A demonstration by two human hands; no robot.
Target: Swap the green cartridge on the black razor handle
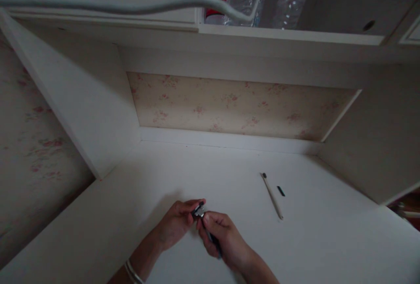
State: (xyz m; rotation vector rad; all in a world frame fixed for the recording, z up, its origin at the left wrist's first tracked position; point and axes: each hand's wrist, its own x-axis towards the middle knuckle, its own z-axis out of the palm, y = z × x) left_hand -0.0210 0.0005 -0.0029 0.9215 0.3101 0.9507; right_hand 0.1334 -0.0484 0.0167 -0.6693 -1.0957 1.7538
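Low in the middle of the view, my two hands meet on a dark-handled tool with a shiny metal head (pixel 199 211); its exact kind is not clear. The fingers of my left hand (pixel 173 225) pinch around the metal head. My right hand (pixel 228 240) is closed round the dark handle, thumb near the head, and part of the handle sticks out below the fingers. On the white desk to the right lies a slim pale stick (pixel 272 197) with a dark tip, like a pen or brush. A short dark green strip (pixel 281 191) lies beside it.
The white desktop (pixel 131 214) has a side panel (pixel 82 96) at left and another at right. Above hangs a shelf (pixel 288 34) with plastic bottles (pixel 292 4). A pale curved bar (pixel 131 6) crosses in front of the cabinet.
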